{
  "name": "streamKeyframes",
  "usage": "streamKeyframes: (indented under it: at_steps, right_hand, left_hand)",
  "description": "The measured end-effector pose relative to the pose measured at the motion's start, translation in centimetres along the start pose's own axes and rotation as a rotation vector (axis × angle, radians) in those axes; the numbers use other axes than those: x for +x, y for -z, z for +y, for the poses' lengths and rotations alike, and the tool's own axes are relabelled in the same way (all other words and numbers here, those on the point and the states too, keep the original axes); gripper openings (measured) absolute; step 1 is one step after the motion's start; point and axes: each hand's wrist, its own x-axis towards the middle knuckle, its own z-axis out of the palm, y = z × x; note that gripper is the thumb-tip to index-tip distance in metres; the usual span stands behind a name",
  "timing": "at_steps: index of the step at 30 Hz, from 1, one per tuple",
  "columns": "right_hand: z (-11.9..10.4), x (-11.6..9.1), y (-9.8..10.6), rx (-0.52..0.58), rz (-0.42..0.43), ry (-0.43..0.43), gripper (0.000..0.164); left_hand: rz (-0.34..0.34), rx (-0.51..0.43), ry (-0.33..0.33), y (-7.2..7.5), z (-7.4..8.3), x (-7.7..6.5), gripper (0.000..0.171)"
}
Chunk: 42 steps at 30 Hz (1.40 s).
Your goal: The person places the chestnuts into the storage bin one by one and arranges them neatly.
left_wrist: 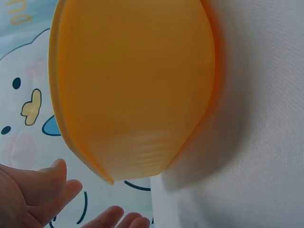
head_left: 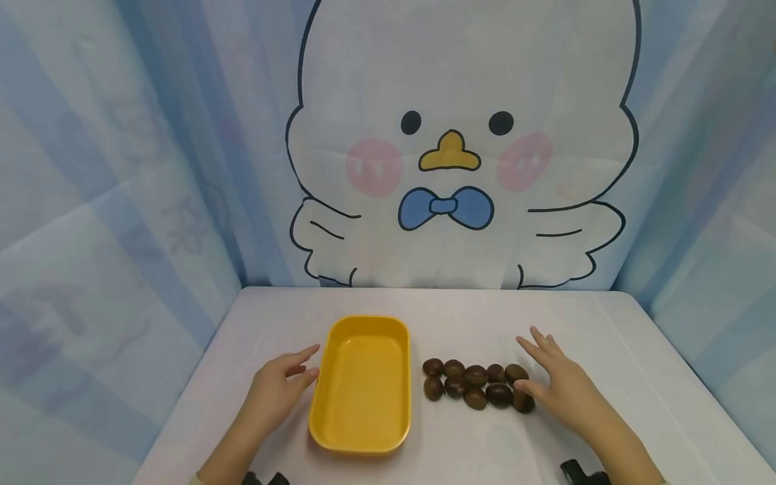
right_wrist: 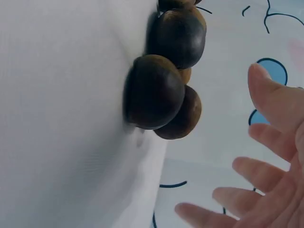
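Note:
An upright yellow tray (head_left: 360, 384), rectangular with rounded corners, stands on the table with nothing in it. Just off its left side is my left hand (head_left: 280, 384), fingers loosely extended, thumb tip close to the rim. In the left wrist view the tray's outer wall (left_wrist: 137, 85) fills the middle, the left fingers low beside it. To the tray's right, glossy dark brown chestnuts (head_left: 475, 375) lie in two rows close together. Over their right end hovers my right hand (head_left: 560, 384), fingers spread and holding nothing. The right wrist view shows the near chestnuts (right_wrist: 156, 92) beside the open fingers.
The white table (head_left: 485, 451) has a back edge meeting a curtain (head_left: 451, 242) printed with a cartoon bird. Light blue curtains hang along both sides. Black wrist-camera parts (head_left: 583, 473) show at the front edge of the head view.

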Motion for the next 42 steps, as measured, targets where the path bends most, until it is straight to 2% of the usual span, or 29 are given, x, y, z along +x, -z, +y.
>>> streamKeyframes:
  at_steps: [5, 8, 13, 22, 27, 30, 42]
  right_hand:
    - [0.7, 0.2, -0.4, 0.062, 0.134, 0.051, 0.072]
    - [1.0, 0.5, -0.5, 0.143, 0.151, 0.041, 0.07]
    - [1.3, 0.8, -0.4, 0.256, 0.08, -0.051, 0.067]
    - [2.0, 1.4, -0.7, 0.183, 0.0, -0.165, 0.05]
    - [2.3, 1.8, -0.9, 0.199, -0.05, -0.214, 0.044]
    - [2.4, 2.0, -1.0, 0.22, -0.074, -0.22, 0.041]
    - [3.1, 2.5, -1.7, 0.312, -0.131, -0.211, 0.035]
  left_hand:
    - [-0.03, -0.076, 0.043, -0.1, -0.2, 0.3, 0.043]
    - [-0.048, -0.112, 0.064, -0.1, -0.3, 0.4, 0.042]
    - [-0.071, -0.181, 0.083, -0.2, -0.5, 0.7, 0.041]
    - [-0.108, -0.317, 0.119, -0.2, -1.1, 0.8, 0.038]
    - [-0.132, -0.344, 0.161, -0.3, -1.1, 0.9, 0.032]
    - [-0.134, -0.359, 0.18, -0.4, -1.1, 0.9, 0.028]
    - [-0.123, -0.401, 0.167, -0.5, -1.3, 0.7, 0.027]
